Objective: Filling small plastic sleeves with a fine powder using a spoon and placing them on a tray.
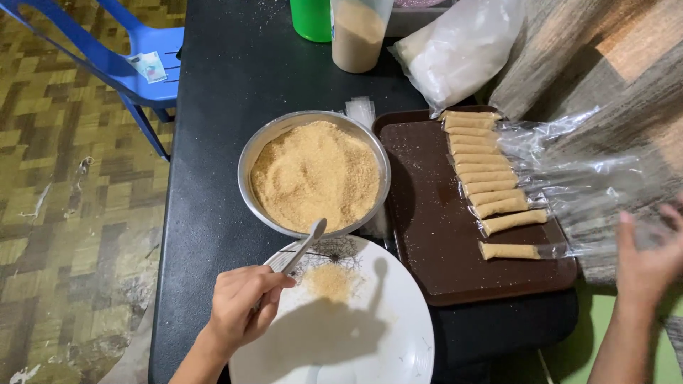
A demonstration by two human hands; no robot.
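Head view, looking down on a dark table [213, 142]. The left hand [242, 306] sits at the near left, fingers curled tight around the handle of a spoon [302, 245]. The spoon's long axis runs from the hand up and to the right, its bowl lying at the near rim of a metal bowl [249, 153] filled with tan, sandy crumbs [313, 174]. The bowl thus lies just beyond the spoon tip, farther from the person and slightly right of the left hand, which is much the nearer hand to it. Below the spoon stands a white plate [384, 334] carrying a small heap of the same crumbs [329, 279].

To the right, a brown tray [427, 235] holds a row of slim tan rolls [491, 171], each in a clear plastic sleeve [569, 178], their long axes running left to right. The right hand [651, 259] is at the right edge, beyond the tray, fingers spread wide and motion-blurred; whether it touches the loose sleeve ends cannot be told. At the far edge stand a green cup [311, 18], a jar of tan powder [358, 35] and a plastic bag [462, 46]. A blue chair [135, 64] stands far left.
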